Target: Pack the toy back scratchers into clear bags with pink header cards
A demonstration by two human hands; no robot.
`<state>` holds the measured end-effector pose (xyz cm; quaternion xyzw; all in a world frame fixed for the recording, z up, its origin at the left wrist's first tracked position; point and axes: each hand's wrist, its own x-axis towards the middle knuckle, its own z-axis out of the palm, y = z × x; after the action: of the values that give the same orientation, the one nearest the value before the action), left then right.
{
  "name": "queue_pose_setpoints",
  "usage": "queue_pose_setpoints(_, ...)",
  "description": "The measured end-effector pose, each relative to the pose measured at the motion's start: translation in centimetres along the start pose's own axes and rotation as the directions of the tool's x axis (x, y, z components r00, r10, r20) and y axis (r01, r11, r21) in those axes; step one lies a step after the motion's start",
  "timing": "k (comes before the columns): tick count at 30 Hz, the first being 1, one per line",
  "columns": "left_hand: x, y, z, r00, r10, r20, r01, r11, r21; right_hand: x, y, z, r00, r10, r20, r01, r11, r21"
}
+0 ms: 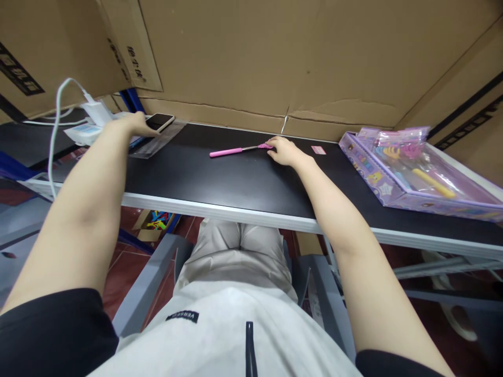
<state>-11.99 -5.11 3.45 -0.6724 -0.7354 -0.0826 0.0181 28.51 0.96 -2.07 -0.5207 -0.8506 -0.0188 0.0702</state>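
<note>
My right hand [285,151] rests on the black tabletop [220,178], its fingertips curled on the purple end of a pink-handled tool [236,151] that lies flat and points left. My left hand [133,124] reaches to the far left of the table and lies over the near edge of a smartphone [160,121]; its fingers are bent down onto the phone. A clear plastic sleeve [157,141] lies flat just in front of the phone.
A purple toy box [416,175] with a clear window sits at the right end. A small pink tag [318,150] lies near my right hand. A white charger and cable [92,112] sit at the far left. Cardboard walls stand behind the table.
</note>
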Motion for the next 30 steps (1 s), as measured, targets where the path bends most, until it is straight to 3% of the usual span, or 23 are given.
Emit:
queue_pose_setpoints(6,2.4,8.9,0.4,0.974,0.223,0.043,-0.218,0.971,-0.097,0.2,0.5,0.3,1.000,-0.003,0.025,0.003,1.000,-0.002)
queue_pose_setpoints(9,4.9,11.9,2.1,0.937,0.309,0.165,-0.292,0.949,-0.120,0.2,0.5,0.3,0.998,0.021,0.062,-0.020,1.000,-0.018)
queue_pose_setpoints(12,6.6,13.8,4.4,0.909,0.355,0.218,-0.344,0.935,-0.086,0.1,0.4,0.2,0.997,0.030,0.067,-0.029,0.999,-0.022)
queue_pose_setpoints(15,6.5,14.8,6.5,0.902,0.385,0.195,-0.377,0.923,-0.080,0.1,0.4,0.1,0.997,0.029,0.077,-0.027,0.999,-0.024)
queue_pose_setpoints(20,4.9,14.7,8.5,0.920,0.388,0.057,-0.371,0.908,-0.194,0.1,0.5,0.0,0.996,0.052,0.068,-0.050,0.998,-0.022)
queue_pose_setpoints(25,4.7,14.1,9.1,0.935,0.354,-0.008,-0.337,0.883,-0.327,0.1,0.6,0.1,0.995,0.022,-0.093,-0.021,1.000,0.009)
queue_pose_setpoints(30,4.1,14.5,8.8,0.896,0.439,-0.069,-0.425,0.800,-0.422,0.3,0.7,0.2,0.986,0.012,-0.168,-0.008,1.000,0.021)
